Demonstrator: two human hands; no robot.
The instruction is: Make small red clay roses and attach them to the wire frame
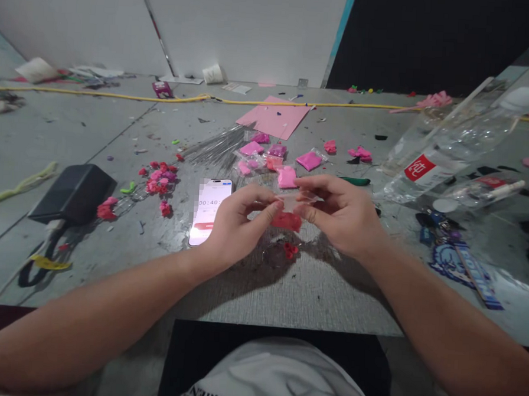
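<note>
A small clear plastic bag with red clay (287, 221) in its lower part is stretched between my two hands above the table. My left hand (241, 220) pinches the bag's left edge between thumb and fingertips. The right edge is in the closed fingers of my right hand (341, 211). Below the bag lie small red clay pieces (291, 250) beside a thin wire ring. Just beyond my fingers is a pink clay packet (286, 176). A lit phone (209, 210) showing a timer lies partly behind my left hand.
Bagged magenta clay (309, 159) and thin metal wires (220, 145) lie farther back, before a pink sheet (275, 116). Red and pink clay flowers (161, 181) and a black power adapter (72, 194) are left. Clear bottles (444, 154) and a keychain (458, 264) are right.
</note>
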